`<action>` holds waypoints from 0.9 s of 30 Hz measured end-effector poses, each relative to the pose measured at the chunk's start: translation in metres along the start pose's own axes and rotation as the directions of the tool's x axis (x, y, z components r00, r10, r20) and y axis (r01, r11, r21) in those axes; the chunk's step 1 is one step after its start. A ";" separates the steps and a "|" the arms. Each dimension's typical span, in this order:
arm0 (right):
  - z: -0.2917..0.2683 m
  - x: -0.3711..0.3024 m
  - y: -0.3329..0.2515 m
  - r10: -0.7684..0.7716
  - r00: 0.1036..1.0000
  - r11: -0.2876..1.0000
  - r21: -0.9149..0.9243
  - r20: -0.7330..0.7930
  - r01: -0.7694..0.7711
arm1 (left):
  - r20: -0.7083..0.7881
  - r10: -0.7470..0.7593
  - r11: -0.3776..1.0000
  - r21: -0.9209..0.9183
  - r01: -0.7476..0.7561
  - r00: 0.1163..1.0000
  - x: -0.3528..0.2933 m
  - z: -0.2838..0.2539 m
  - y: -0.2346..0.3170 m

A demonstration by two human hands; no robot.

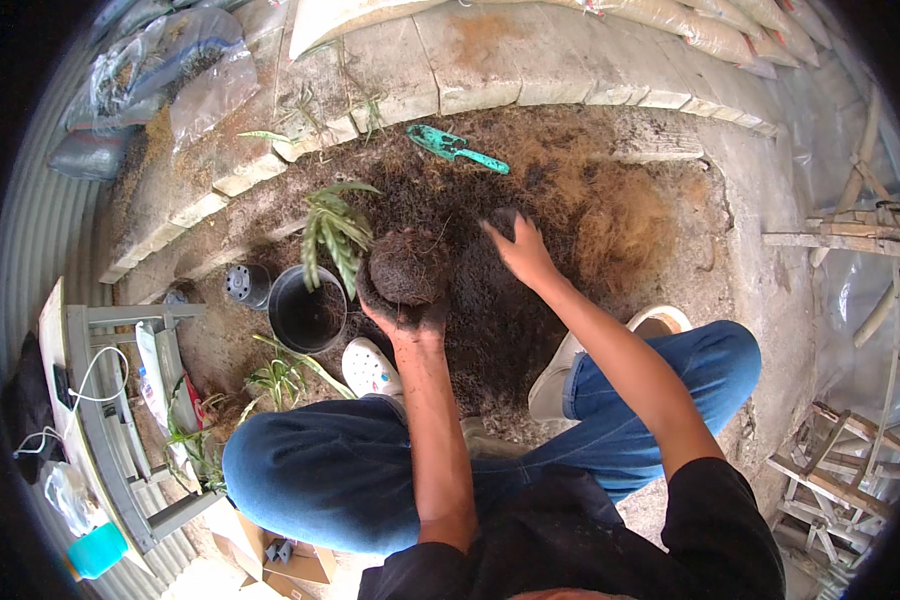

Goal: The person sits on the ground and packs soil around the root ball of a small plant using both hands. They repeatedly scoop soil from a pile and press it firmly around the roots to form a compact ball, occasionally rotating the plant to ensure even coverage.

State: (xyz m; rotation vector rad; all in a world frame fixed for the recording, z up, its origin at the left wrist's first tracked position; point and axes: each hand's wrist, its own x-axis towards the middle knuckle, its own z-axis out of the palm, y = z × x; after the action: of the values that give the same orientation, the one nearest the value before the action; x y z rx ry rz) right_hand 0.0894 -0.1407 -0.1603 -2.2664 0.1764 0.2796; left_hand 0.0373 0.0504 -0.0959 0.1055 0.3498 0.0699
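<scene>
My left hand [402, 318], dark with soil, cups a round root ball [408, 266] matted with fine roots. Striped green leaves [335, 228] of the same plant hang off to its left, so the plant lies on its side. To the right, my right hand [522, 252] is closed, with dark soil [503, 218] between thumb and fingers. It is apart from the root ball, just over a spread of black soil [500, 320]. A black plastic pot [308, 310] stands left of my left hand, with some soil inside.
A turquoise trowel [455, 148] lies on the soil at the far side, before a concrete curb [480, 92]. Brown fibre [625, 225] is heaped to the right. A smaller pot [247, 285] lies at left, near loose plants [280, 380] and a wooden stool [120, 400].
</scene>
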 end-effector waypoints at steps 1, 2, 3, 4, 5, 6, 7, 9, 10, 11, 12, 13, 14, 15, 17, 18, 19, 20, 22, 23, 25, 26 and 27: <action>0.012 0.002 0.016 0.127 0.990 0.991 -0.056 0.059 -0.124 | -0.014 0.010 1.000 -0.002 -0.011 1.000 -0.001 0.003 0.003; 0.023 0.004 0.032 0.253 0.961 0.963 -0.119 0.111 -0.240 | -0.045 0.013 1.000 -0.027 -0.014 0.999 -0.003 0.006 0.004; 0.033 0.004 0.049 0.262 0.958 0.955 -0.173 0.112 -0.241 | -0.053 0.028 0.999 -0.017 -0.028 0.998 -0.003 0.009 0.005; 0.044 0.001 0.066 0.269 0.956 0.945 -0.226 0.115 -0.238 | -0.061 0.046 0.999 -0.006 -0.047 0.997 -0.003 0.010 0.006; 0.055 -0.007 0.085 0.285 0.952 0.926 -0.288 0.114 -0.243 | -0.076 0.055 0.998 -0.003 -0.056 0.996 -0.003 0.006 0.006; 0.066 -0.012 0.100 0.249 0.967 0.923 -0.312 0.043 -0.224 | -0.090 0.070 0.998 0.008 -0.069 0.994 -0.001 0.007 0.005; 0.078 -0.021 0.113 0.212 0.977 0.918 -0.339 -0.023 -0.207 | -0.108 0.085 0.996 0.020 -0.084 0.990 -0.001 0.006 0.005; 0.096 -0.039 0.136 0.170 0.978 0.897 -0.392 -0.120 -0.204 | -0.127 0.116 0.992 0.055 -0.110 0.985 0.003 0.004 0.003; 0.107 -0.054 0.143 0.173 0.974 0.883 -0.416 -0.144 -0.218 | -0.135 0.132 0.989 0.083 -0.122 0.982 0.004 0.001 0.004; 0.117 -0.069 0.150 0.176 0.970 0.867 -0.439 -0.168 -0.233 | -0.143 0.147 0.985 0.110 -0.132 0.979 0.005 -0.001 0.005; 0.124 -0.079 0.159 0.131 0.975 0.875 -0.442 -0.180 -0.199 | -0.137 0.127 0.990 0.084 -0.117 0.982 0.009 -0.004 0.005; 0.132 -0.085 0.162 0.143 0.974 0.885 -0.418 -0.175 -0.205 | -0.137 0.107 0.993 0.058 -0.100 0.985 0.011 -0.010 0.004; 0.140 -0.089 0.165 0.156 0.973 0.895 -0.393 -0.168 -0.212 | -0.138 0.087 0.996 0.031 -0.083 0.987 0.012 -0.015 0.004; 0.146 -0.091 0.163 0.163 0.973 0.905 -0.369 -0.160 -0.212 | -0.161 0.102 0.994 0.044 -0.096 0.982 0.013 -0.017 0.005; 0.157 -0.102 0.160 0.121 0.974 0.884 -0.425 -0.190 -0.193 | -0.208 0.133 0.990 0.070 -0.121 0.969 0.013 -0.020 0.006; 0.161 -0.106 0.157 0.102 0.973 0.873 -0.451 -0.207 -0.187 | -0.206 0.133 0.990 0.078 -0.119 0.970 0.013 -0.023 0.007; 0.168 -0.105 0.156 0.120 0.976 0.879 -0.437 -0.181 -0.189 | -0.203 0.133 0.989 0.086 -0.118 0.970 0.011 -0.025 0.008; 0.175 -0.103 0.154 0.138 0.978 0.885 -0.424 -0.154 -0.191 | -0.201 0.133 0.989 0.095 -0.116 0.971 0.010 -0.028 0.009; 0.183 -0.094 0.142 0.128 0.989 0.898 -0.416 -0.067 -0.144 | -0.227 0.184 0.978 0.143 -0.154 0.956 0.013 -0.031 0.011; 0.186 -0.091 0.137 0.106 0.994 0.901 -0.423 -0.005 -0.098 | -0.239 0.209 0.971 0.167 -0.172 0.948 0.014 -0.032 0.013; 0.190 -0.082 0.126 0.005 0.998 0.914 -0.406 0.067 0.022 | -0.285 0.190 0.976 0.157 -0.149 0.939 0.016 -0.032 0.015; 0.192 -0.076 0.121 -0.078 0.994 0.918 -0.383 0.078 0.102 | -0.309 0.179 0.979 0.152 -0.138 0.934 0.017 -0.031 0.015; 0.193 -0.070 0.115 -0.165 0.982 0.914 -0.360 0.093 0.188 | -0.323 0.188 0.977 0.163 -0.141 0.928 0.016 -0.029 0.015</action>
State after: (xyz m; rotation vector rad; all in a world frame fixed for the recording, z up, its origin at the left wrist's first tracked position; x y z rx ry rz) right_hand -0.0303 -0.0665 -0.3483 -2.6203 -0.1252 0.3055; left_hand 0.0417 0.0696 -0.1272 0.2608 0.6895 0.2329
